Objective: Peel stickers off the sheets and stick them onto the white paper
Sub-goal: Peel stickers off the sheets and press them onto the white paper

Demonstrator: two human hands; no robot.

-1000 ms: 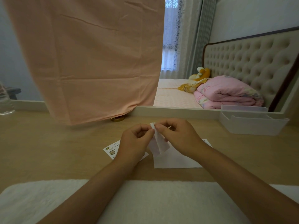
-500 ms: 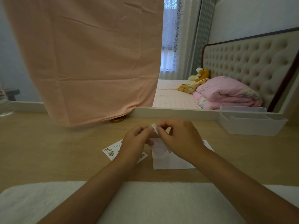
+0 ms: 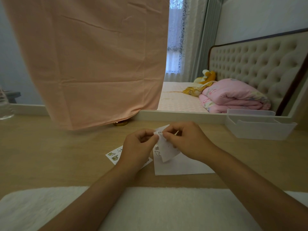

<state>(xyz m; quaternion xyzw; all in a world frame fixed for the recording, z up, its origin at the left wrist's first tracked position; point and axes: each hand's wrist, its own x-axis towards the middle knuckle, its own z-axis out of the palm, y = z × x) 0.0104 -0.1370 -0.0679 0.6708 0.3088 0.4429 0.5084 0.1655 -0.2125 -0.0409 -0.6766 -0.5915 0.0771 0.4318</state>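
Sticker sheet [image 3: 166, 150] flatter now (print visible)

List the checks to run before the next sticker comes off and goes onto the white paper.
1. Grip on the held sticker sheet: the left hand and the right hand both pinch its upper edge. Ok.
2. Sticker corner lifted from the backing: the fingers hide it. Cannot tell.
3. White paper lies flat on the table. Ok.
4. Bare space on the paper: its lower part is free; what look like placed stickers sit at its upper left. Ok.
5. Second sticker sheet lies left of the paper, partly under the left hand. Ok.
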